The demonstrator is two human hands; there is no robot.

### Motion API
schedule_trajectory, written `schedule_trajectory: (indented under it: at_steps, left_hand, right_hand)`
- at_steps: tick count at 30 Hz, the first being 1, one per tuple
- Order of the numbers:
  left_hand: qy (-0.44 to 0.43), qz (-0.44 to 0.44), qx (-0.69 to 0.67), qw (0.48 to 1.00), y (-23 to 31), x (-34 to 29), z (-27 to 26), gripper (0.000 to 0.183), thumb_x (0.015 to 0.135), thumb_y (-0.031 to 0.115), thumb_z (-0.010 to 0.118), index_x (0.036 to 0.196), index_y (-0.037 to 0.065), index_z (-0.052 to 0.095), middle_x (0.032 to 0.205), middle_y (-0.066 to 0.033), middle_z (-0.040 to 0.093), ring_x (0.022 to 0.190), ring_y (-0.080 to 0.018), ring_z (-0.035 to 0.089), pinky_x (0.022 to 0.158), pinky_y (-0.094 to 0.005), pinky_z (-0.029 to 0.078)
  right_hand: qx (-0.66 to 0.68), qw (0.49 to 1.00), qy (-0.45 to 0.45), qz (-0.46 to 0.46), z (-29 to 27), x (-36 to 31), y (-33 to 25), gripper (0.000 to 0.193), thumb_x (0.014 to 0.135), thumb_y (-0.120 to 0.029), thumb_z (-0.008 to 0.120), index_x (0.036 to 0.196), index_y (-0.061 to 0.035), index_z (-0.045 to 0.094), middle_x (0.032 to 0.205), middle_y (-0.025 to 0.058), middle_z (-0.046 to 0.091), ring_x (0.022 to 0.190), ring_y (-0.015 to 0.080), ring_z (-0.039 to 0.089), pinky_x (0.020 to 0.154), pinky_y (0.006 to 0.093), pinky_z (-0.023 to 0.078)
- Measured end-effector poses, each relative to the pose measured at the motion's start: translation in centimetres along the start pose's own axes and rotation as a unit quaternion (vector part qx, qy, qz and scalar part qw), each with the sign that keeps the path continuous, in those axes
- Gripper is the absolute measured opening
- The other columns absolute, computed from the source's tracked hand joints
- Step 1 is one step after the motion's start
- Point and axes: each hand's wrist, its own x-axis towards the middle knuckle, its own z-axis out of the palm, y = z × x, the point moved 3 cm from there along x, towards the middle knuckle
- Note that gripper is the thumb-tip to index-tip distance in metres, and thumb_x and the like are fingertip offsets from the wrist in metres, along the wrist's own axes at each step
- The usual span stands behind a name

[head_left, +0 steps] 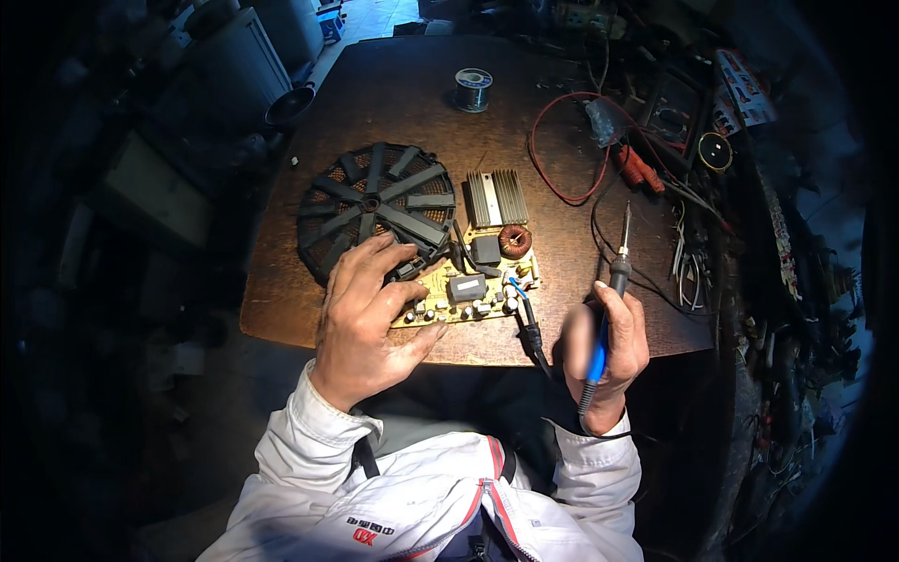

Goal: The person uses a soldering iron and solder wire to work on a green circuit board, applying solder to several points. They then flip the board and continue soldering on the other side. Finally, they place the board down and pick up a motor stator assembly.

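My right hand point(613, 342) is closed round a soldering iron point(619, 273) with a blue and black handle, its metal tip pointing away from me above the table's right side. My left hand point(367, 318) rests with fingers apart at the left end of a yellowish circuit board point(435, 284). Several small components stand on the board, along with a finned metal heatsink point(497, 199) and a copper-wound ring coil point(515, 241). A black round induction coil point(373, 208) lies beyond my left fingers, against the board. From the board's right end a black power cord point(532, 332) runs over the near edge.
A spool of solder wire point(473, 91) stands toward the back of the brown wooden table point(393, 94). Red test leads point(534, 140), red clips point(641, 169) and a dark meter point(670, 110) lie at the right. Loose wires point(691, 267) clutter the right edge.
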Motion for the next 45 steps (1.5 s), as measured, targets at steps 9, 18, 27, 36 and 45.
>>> schedule_trajectory:
  at_steps: [9, 18, 27, 36, 45]
  left_hand:
    - [0.000, 0.002, -0.007, 1.000, 0.12, 0.02, -0.09, 0.035, 0.068, 0.012, 0.088, 0.097, 0.001, 0.073, 0.129, -0.0211, 0.066, 0.133, -0.0436, 0.055, 0.112, -0.0545, 0.042]
    - [0.001, 0.006, -0.017, 1.000, 0.07, -0.16, -0.14, 0.033, 0.069, 0.009, 0.083, 0.099, -0.001, 0.072, 0.130, -0.0222, 0.066, 0.133, -0.0433, 0.055, 0.113, -0.0541, 0.042]
    - [0.009, 0.004, -0.026, 1.000, -0.03, -0.21, -0.03, 0.027, 0.071, 0.006, 0.081, 0.096, -0.001, 0.073, 0.130, -0.0219, 0.066, 0.133, -0.0425, 0.055, 0.113, -0.0535, 0.041]
    - [0.006, 0.006, -0.029, 1.000, 0.07, -0.17, -0.21, 0.027, 0.071, 0.004, 0.079, 0.097, -0.003, 0.073, 0.132, -0.0222, 0.065, 0.134, -0.0419, 0.055, 0.113, -0.0535, 0.041]
    - [-0.014, 0.019, -0.031, 0.999, -0.13, -0.33, -0.35, 0.040, 0.066, 0.009, 0.086, 0.103, -0.001, 0.073, 0.138, -0.0231, 0.063, 0.139, -0.0443, 0.051, 0.115, -0.0537, 0.040]
  right_hand:
    - [0.020, 1.000, 0.007, 0.000, -0.09, 0.02, 0.22, 0.040, 0.076, 0.005, 0.074, 0.116, -0.0004, 0.072, 0.095, 0.0199, 0.068, 0.069, 0.0288, 0.069, 0.060, 0.0364, 0.055]
    - [0.030, 0.999, -0.003, 0.011, -0.28, 0.02, 0.21, 0.040, 0.077, 0.007, 0.073, 0.116, -0.0001, 0.072, 0.096, 0.0191, 0.068, 0.070, 0.0273, 0.069, 0.061, 0.0356, 0.055]
    - [0.028, 1.000, -0.002, 0.008, -0.31, 0.09, 0.00, 0.039, 0.077, 0.008, 0.073, 0.116, 0.0003, 0.071, 0.095, 0.0178, 0.068, 0.072, 0.0258, 0.070, 0.062, 0.0351, 0.056]
    - [0.031, 0.999, -0.001, 0.008, -0.23, 0.05, 0.05, 0.039, 0.078, 0.008, 0.073, 0.116, -0.0001, 0.071, 0.095, 0.0175, 0.068, 0.072, 0.0261, 0.069, 0.064, 0.0349, 0.056]
    - [0.037, 0.999, -0.002, 0.014, -0.13, -0.17, 0.17, 0.040, 0.078, 0.009, 0.071, 0.118, -0.0002, 0.070, 0.095, 0.0176, 0.068, 0.073, 0.0268, 0.069, 0.065, 0.0356, 0.056]
